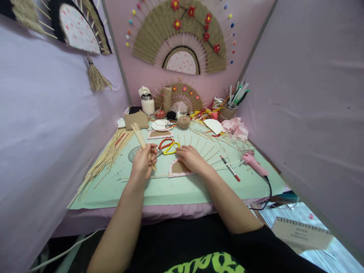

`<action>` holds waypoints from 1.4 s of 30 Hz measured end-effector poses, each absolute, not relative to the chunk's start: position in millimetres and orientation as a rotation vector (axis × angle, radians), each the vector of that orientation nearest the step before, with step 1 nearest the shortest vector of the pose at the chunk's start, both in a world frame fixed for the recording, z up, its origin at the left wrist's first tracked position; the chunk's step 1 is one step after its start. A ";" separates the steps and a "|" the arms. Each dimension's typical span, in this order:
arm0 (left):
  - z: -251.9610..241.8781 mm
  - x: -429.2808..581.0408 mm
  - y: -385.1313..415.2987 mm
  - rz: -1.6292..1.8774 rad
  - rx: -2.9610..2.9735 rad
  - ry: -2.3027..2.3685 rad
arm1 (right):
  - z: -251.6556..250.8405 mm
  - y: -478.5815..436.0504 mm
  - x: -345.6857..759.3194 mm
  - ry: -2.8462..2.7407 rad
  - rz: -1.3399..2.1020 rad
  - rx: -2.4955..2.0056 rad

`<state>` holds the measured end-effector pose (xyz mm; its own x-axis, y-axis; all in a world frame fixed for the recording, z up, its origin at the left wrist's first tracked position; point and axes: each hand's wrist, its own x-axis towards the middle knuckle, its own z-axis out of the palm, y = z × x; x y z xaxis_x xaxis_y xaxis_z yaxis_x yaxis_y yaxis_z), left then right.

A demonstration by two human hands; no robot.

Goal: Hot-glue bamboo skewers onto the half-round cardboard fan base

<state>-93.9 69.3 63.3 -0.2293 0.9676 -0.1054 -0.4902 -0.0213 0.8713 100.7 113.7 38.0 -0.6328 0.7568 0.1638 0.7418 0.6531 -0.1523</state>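
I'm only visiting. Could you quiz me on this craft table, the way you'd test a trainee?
1. What does the left hand hold in its grip? A) a hammer B) a bundle of thin sticks C) a phone
2. True or false: the pink glue gun lies on the green mat, to the right of the right hand.
3. Fill in: the right hand rests on the half-round piece, whose edge is coloured ____.
Key: 1 B; 2 true; 3 pink.
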 end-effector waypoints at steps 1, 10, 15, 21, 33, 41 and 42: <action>63.3 -93.9 69.3 1.554 0.658 1.011 | 37.3 114.1 100.8 -2.655 0.098 -1.223; 64.4 -93.8 68.9 1.552 0.652 1.029 | 30.7 116.5 101.6 -2.613 0.090 -1.204; 64.7 -93.3 69.3 1.551 0.645 1.017 | 33.1 116.9 105.8 -2.610 0.124 -1.241; 63.6 -93.8 69.2 1.560 0.652 1.015 | 33.5 117.5 108.5 -2.666 0.224 -1.294; 61.4 -94.6 70.2 1.557 0.665 1.003 | 39.0 111.4 104.7 -2.649 0.172 -1.308; 62.0 -94.8 70.3 1.550 0.664 1.019 | 38.1 112.7 104.7 -2.631 0.176 -1.323; 61.9 -94.8 70.3 1.551 0.662 1.019 | 38.3 112.7 104.7 -2.633 0.178 -1.322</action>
